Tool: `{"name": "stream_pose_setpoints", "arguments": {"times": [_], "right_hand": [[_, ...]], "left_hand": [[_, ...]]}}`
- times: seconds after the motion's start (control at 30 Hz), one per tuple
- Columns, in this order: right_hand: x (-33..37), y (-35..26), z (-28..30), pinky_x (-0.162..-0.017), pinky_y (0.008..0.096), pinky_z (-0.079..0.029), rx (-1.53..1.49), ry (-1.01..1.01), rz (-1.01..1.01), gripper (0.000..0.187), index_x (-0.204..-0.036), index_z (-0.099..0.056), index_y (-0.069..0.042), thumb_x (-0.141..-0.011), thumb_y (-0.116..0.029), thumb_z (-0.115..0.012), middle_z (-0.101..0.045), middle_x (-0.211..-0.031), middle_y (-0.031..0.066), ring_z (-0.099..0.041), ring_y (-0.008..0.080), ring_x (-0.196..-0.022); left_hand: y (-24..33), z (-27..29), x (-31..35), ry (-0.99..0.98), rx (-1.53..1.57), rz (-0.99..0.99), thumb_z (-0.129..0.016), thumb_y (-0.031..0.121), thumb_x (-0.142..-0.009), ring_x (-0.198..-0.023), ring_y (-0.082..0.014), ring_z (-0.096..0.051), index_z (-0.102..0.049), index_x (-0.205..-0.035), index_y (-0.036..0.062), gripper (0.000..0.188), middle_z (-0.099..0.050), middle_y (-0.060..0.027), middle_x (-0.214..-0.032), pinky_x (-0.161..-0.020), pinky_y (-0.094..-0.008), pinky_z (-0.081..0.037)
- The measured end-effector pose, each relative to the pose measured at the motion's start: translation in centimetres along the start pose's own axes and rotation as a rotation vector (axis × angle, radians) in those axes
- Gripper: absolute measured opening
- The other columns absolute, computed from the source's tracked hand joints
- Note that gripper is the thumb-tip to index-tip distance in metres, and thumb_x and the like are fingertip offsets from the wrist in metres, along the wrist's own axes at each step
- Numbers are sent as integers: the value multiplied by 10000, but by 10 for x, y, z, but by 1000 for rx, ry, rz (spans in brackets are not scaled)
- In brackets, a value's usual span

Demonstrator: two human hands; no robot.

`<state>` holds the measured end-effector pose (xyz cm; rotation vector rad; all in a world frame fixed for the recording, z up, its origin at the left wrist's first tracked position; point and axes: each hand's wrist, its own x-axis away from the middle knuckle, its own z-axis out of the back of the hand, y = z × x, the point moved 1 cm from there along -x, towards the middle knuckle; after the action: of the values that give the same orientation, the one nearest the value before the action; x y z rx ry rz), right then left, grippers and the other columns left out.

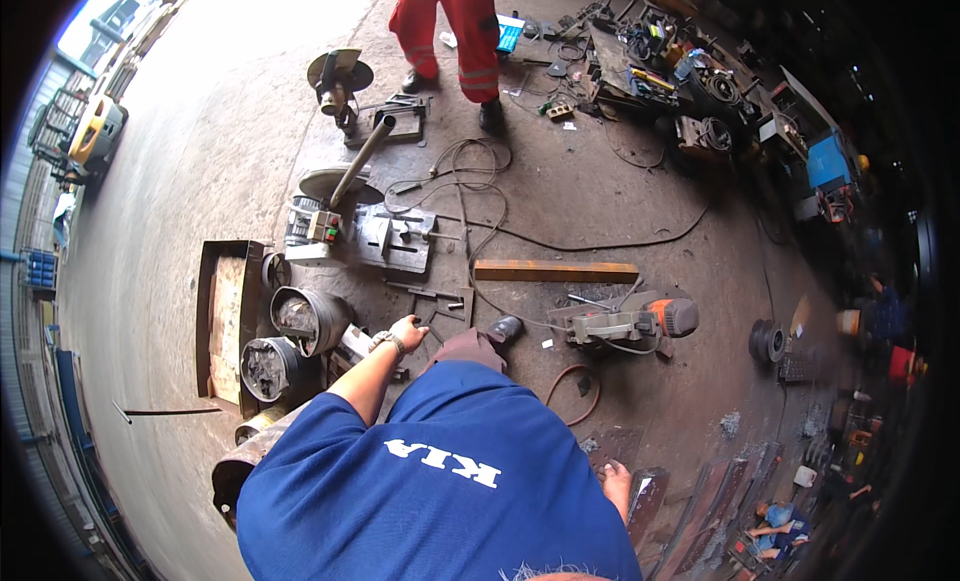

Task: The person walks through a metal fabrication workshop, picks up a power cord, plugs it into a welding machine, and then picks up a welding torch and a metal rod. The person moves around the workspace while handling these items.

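Left hand [408,333], fingers spread, reaches down twd small dark metal pieces [425,299] on the concrete floor [180,181], just right of two short grey steel pipe sections [290,336] lying w/ open ends facing up-left. Right hand [617,484] hangs low by the hip; can't tell its fingers. Long rusty flat steel bar [556,271] lies nearby, long axis left-right.
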<state>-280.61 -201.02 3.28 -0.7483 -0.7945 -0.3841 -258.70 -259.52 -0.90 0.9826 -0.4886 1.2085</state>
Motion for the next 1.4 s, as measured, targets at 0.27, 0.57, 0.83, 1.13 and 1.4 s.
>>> {"name": "stream_pose_setpoints", "arguments": {"times": [0.27, 0.57, 0.83, 1.13, 1.4], "right_hand": [[8, 21, -26, -831, 318, -482, 98, 8, 110, 350, -1206, -530, 67, -895, -91, -554, -653, -1009, 176, -636, 222, -901], [71, -17, -60, -746, 316, -496, 96, 8, 39, 254, -1105, -600, 48, -885, -72, -566, -653, -951, 132, -624, 191, -837], [37, 47, -66, -837, 331, -467, -68, 34, 49, 304, -1136, -579, 51, -877, -108, -582, -662, -970, 134, -614, 216, -918], [38, 117, -78, -707, 309, -498, -16, 146, 32, 336, -1162, -548, 68, -897, -139, -558, -655, -923, 127, -616, 176, -794], [125, 79, -88, -661, 338, -462, -53, 82, -50, 317, -915, -589, 62, -879, -251, -558, -617, -778, 94, -570, 172, -697]], "left_hand": [[-23, 0, -35, 91, -89, -88, -626, 352, -818, -1019, -333, -608, -615, -1091, -1, 446, -641, -214, -1053, -892, -384, -480], [-44, 13, -46, 11, -154, -86, -616, 394, -846, -1051, -339, -592, -555, -1197, -7, 536, -614, -232, -1110, -894, -378, -472], [-44, 0, -63, 17, -147, -128, -632, 369, -833, -1039, -330, -602, -587, -1148, -12, 496, -627, -222, -1093, -888, -375, -475], [-58, -9, -104, -55, -116, -153, -639, 336, -818, -984, -311, -628, -650, -1037, 12, 391, -664, -188, -1008, -855, -371, -487], [18, 7, -60, -191, -97, -179, -603, 256, -851, -602, -164, -648, -645, -967, 10, 275, -684, -111, -737, -506, -307, -510]]}}
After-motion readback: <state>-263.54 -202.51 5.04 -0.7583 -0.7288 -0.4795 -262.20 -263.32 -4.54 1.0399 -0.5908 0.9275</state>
